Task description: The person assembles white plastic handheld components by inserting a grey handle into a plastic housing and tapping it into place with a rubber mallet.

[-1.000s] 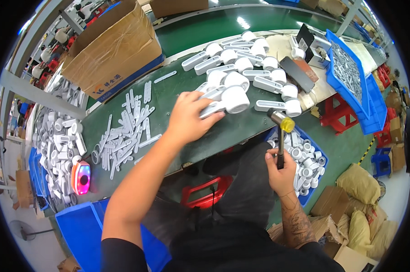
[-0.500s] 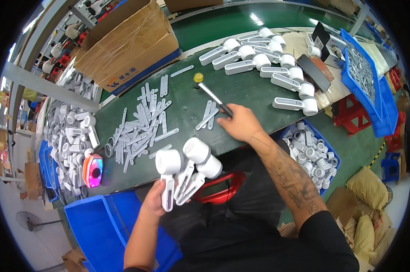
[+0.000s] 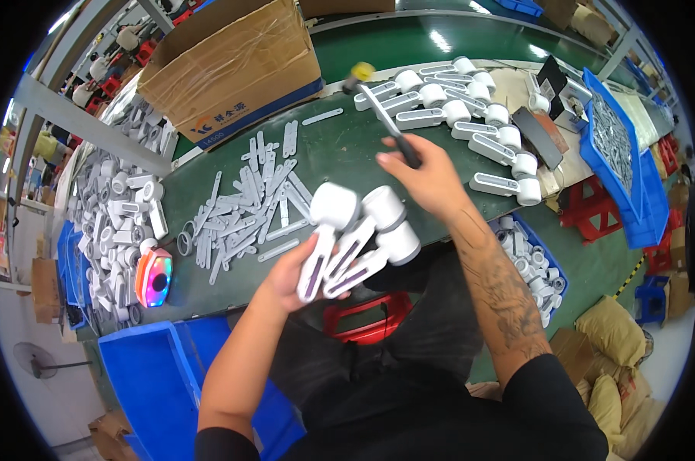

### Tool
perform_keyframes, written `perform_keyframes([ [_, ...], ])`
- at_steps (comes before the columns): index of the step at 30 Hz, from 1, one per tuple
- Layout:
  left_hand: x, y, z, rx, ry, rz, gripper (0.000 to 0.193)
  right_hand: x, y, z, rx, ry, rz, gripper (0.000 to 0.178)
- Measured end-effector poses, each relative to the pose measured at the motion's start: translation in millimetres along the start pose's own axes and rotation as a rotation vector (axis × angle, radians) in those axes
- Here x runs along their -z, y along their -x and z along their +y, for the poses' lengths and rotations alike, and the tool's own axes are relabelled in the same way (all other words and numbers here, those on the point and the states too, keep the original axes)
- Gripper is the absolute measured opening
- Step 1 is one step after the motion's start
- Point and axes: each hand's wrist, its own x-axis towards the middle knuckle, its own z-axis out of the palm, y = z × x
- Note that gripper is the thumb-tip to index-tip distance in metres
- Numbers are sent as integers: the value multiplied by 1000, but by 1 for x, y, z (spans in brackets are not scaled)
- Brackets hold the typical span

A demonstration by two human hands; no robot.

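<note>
Left hand (image 3: 290,275) and its three units (image 3: 336,206) have risen toward the bench (image 3: 332,150); right hand (image 3: 430,175) has carried the hammer (image 3: 384,117) farther out. Nearest: blue crate (image 3: 149,369) at left, red stool (image 3: 372,332) between the legs. Left fingers wrap three fanned handles, slots up, round heads outward, around the bench's near edge. Crowded hold; should the fingers slacken, one handle could slip and a unit drop to lap or floor. Right fist is closed on the hammer's black handle, head up and away; an off-line swing could catch the left knuckles or crack a housing. Beyond: loose grey strips (image 3: 240,207), which a low forearm could scatter. Farther: laid-out units (image 3: 495,147), near the hammer head in view, height between uncertain; a wide swing might clip one. Farthest, carton (image 3: 248,100).
</note>
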Motion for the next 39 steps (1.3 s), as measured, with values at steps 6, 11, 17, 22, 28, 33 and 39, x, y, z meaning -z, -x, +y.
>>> perform_keyframes([
  [6,-4,-91,47,287,78,-108,65,41,54,22,-70,219,82,55],
  [11,-24,-114,90,374,-155,-82,70,36,55,48,109,215,143,67],
  [17,-59,-104,130,426,-903,316,87,28,55,41,34,219,101,58],
  [22,-76,-89,113,-90,-1568,525,62,30,50,32,49,262,24,53],
  [28,-64,-90,94,-478,-1806,469,45,30,45,21,40,386,-38,55],
  [33,-37,-110,92,-659,-1796,508,38,27,44,18,114,480,-29,54],
  [39,-27,-52,40,-1269,-1743,752,25,34,52,0,424,711,94,32],
])
